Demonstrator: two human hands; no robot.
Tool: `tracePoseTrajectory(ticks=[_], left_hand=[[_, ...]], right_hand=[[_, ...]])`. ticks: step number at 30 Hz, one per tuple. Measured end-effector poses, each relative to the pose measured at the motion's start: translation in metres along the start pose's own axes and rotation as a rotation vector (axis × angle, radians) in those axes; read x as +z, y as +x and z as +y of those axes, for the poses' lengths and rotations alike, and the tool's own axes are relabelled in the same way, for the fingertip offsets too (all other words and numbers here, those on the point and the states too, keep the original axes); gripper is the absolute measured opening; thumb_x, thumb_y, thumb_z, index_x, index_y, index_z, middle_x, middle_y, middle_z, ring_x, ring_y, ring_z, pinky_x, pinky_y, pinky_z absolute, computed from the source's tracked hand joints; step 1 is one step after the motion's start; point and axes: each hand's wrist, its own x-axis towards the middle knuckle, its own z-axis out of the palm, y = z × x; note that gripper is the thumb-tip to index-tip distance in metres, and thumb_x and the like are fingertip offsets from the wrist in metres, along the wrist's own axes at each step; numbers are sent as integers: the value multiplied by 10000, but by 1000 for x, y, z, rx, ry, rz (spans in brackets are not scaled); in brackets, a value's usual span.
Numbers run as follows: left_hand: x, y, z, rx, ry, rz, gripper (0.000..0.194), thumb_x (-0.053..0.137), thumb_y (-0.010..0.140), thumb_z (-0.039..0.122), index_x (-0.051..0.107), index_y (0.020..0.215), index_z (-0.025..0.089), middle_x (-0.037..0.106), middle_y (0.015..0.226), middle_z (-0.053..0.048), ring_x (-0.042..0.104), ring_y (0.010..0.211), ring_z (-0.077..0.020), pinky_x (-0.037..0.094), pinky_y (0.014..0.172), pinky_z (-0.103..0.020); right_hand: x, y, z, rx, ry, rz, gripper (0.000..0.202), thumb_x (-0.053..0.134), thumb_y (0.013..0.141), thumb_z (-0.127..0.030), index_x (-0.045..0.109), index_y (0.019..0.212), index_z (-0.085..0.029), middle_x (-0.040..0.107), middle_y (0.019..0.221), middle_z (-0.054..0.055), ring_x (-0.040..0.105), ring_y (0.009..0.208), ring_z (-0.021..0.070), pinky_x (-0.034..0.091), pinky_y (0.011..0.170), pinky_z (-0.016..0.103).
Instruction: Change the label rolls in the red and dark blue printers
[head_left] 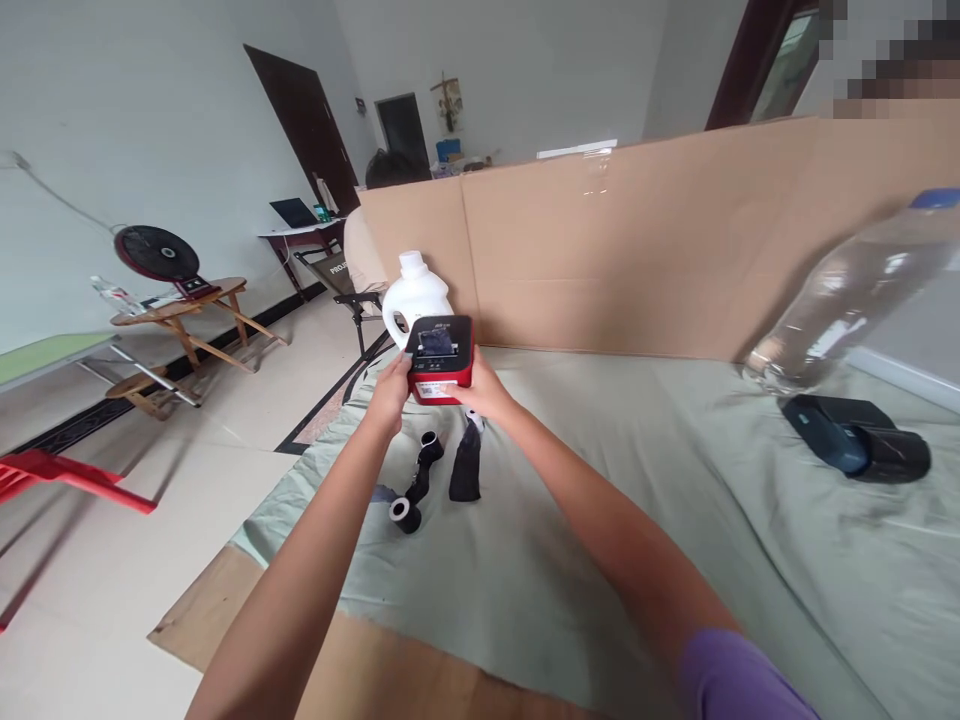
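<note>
Both of my hands are on a small red and black box (442, 345). Its dark top carries a picture, and a white barcode label shows on its red front side. My left hand (391, 393) is closed on the box's left edge, and my right hand (485, 388) grips its right edge. Just behind the box stands a white plastic jug (421, 290) with a handle and cap. On the green cloth below lie a twisted black item (424, 475) with round, light-rimmed ends and a flat black strip (466, 465) whose upper end is light.
A cardboard panel (585, 260) stands along the back of the green cloth (570, 560). At the right are a large clear plastic bottle (862, 290) and a black object (855, 438). Leftward stand a fan (161, 253) on a wooden stool and a red stool (67, 475). Other people are partly visible beyond the panel.
</note>
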Motion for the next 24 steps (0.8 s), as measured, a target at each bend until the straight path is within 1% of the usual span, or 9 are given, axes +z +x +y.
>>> tracePoseTrajectory(ticks=[3,5,8,10,11,13,16,19,24], left_hand=[[40,-40,13,178,-16,-115,469,562,935,384,587,1379,236,597,1418,-42,506,1364,-225,358,1177,-386],[71,-75,10,292,-35,-201,530,559,944,453,533,1434,251,514,1504,-22,399,1449,-219,269,1227,-365],[115,-130,-12,362,-71,-352,610,529,953,523,431,1509,291,408,1580,14,296,1503,-215,205,1252,-339],[138,-162,-33,376,-123,-452,669,547,945,517,352,1549,306,347,1613,21,262,1515,-222,196,1256,-340],[146,-174,-44,376,-154,-499,701,562,940,501,312,1565,307,314,1627,20,252,1519,-224,198,1257,-342],[159,-191,-64,355,-203,-570,751,582,934,464,248,1587,302,264,1647,10,248,1520,-221,207,1257,-347],[166,-197,-84,327,-208,-603,770,590,929,428,225,1593,289,256,1650,-7,263,1515,-216,212,1256,-356],[164,-193,-92,333,-153,-579,746,599,917,431,282,1576,282,294,1638,-15,270,1512,-225,204,1258,-354],[162,-189,-95,315,-103,-564,728,600,905,439,329,1559,270,328,1624,-23,268,1513,-228,213,1256,-343]], right_hand=[[-47,-26,-15,-45,35,202,1006,743,781,-491,189,1574,-214,401,1537,137,398,1414,309,323,1174,503],[-85,-57,-23,-59,-16,302,1034,742,783,-511,162,1585,-210,358,1569,145,361,1443,310,301,1190,503],[-138,-115,-28,-68,-134,364,997,745,782,-517,218,1576,-223,397,1548,142,362,1444,318,289,1195,518],[-163,-154,-24,-28,-176,396,959,728,796,-524,248,1567,-216,438,1517,150,382,1431,328,304,1183,533],[-171,-171,-19,-1,-185,409,950,723,798,-531,260,1562,-207,451,1504,159,391,1424,335,311,1177,542],[-180,-197,-8,51,-195,434,941,719,796,-542,281,1551,-189,461,1490,176,405,1410,347,317,1168,558],[-177,-217,11,99,-182,448,917,707,799,-544,305,1537,-177,470,1477,183,428,1388,346,320,1163,568],[-169,-221,24,138,-143,440,903,689,804,-539,297,1540,-191,490,1460,168,446,1371,335,334,1156,565],[-161,-222,36,207,-108,427,899,701,796,-504,282,1549,-249,489,1470,131,447,1365,333,350,1143,571]])
